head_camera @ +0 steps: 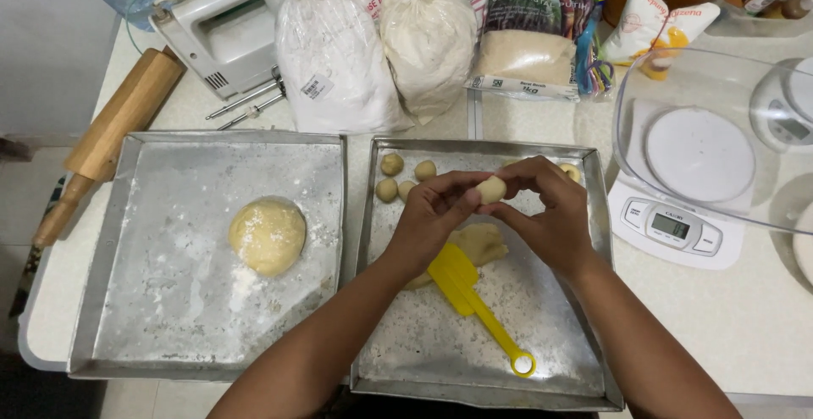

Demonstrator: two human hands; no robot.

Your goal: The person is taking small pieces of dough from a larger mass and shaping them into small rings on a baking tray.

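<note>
**Both hands pinching one small dough ball over the right tray**

Left hand and right hand closed together around a single small dough ball, fingertips cupping it, held up above the right tray, probably so it rounds out without sticking.

Left to right then:
- One rolling pin parked off the left edge, clear of both trays.
- One hand mixer at the back.
- Left tray, floured, carrying one big dough mound, likely resting as the spare batch.
- Three bags at the back: two flour bags, one sugar bag.
- Right tray: four finished balls clustered top left, at least one more peeking behind the right hand. One dough lump and one yellow scraper close below the hands, handy for cutting portions.
- One digital scale under a clear bowl, far right.
</note>
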